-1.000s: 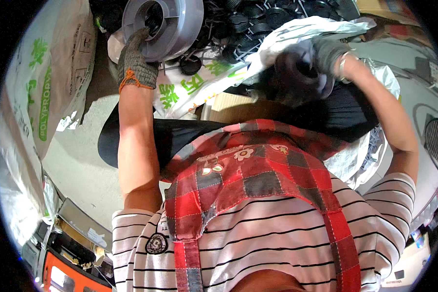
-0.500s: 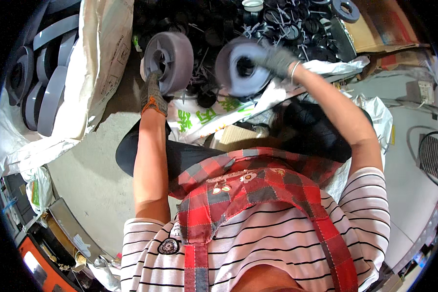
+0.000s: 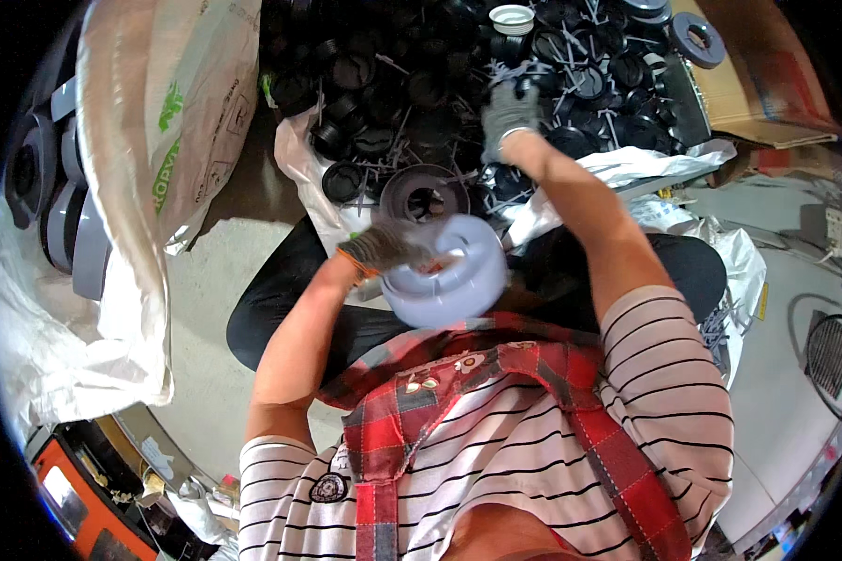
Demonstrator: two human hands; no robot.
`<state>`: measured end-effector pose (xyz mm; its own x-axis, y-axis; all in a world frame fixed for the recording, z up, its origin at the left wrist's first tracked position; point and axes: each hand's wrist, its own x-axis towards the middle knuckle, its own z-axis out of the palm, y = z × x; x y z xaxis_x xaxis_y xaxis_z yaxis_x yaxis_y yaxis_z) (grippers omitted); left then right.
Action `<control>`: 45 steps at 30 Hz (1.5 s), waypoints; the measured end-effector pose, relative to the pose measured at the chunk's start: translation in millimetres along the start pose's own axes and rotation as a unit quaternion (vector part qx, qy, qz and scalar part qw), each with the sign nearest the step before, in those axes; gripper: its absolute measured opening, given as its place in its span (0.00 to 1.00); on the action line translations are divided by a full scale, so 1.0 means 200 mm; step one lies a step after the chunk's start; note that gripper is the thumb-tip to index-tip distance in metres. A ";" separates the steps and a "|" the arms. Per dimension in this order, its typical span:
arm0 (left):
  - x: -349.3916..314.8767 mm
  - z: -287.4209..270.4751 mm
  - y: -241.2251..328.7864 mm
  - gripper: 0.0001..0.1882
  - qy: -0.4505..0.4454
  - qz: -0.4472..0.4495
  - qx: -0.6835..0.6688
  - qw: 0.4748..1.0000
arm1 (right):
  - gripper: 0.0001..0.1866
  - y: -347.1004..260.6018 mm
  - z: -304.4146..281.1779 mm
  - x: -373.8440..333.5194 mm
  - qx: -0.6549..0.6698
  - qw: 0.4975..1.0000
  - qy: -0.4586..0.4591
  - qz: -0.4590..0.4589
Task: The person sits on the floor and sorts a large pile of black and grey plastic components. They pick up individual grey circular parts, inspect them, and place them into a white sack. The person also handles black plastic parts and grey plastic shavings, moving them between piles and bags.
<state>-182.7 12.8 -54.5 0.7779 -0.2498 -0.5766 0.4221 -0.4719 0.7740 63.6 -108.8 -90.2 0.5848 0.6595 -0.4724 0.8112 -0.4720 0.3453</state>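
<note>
My left hand, in a dark knit glove with an orange cuff, is blurred. Its fingers close on a pale grey plastic ring, thick-walled and tilted over my lap. Just beyond lies a darker grey ring at the near edge of a heap of black round caps. My gloved right hand reaches over that heap, fingers apart, nearest to some caps and thin grey plastic sprues. Whether its fingertips touch any of them is hard to see.
A large white woven sack stands at the left, with several grey rings in it. A white threaded cap and another grey ring lie at the far right of the heap, by a cardboard box.
The pale ring has come nearer, over my lap, with my left hand now on it. The darker ring lies by the heap, out of my left hand. My right hand has left the pale ring.
</note>
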 end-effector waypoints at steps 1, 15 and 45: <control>-0.02 0.05 0.02 0.16 -0.031 0.060 -0.032 0.997 | 0.35 0.08 0.11 0.04 0.021 0.999 0.035 0.017; -0.13 0.30 0.28 0.25 -0.120 0.189 -0.301 0.927 | 0.24 0.65 0.07 0.08 0.098 0.993 0.060 -0.017; 0.04 0.35 0.22 0.24 -0.025 0.305 0.055 0.951 | 0.21 -0.21 0.55 0.40 0.225 0.970 -0.033 -0.088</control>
<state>-190.6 -69.8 -44.5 0.8382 -0.5436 -0.0441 -0.1529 -0.3117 0.9378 76.9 -100.2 -231.1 0.4248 0.7212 -0.5473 0.8097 -0.5730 -0.1266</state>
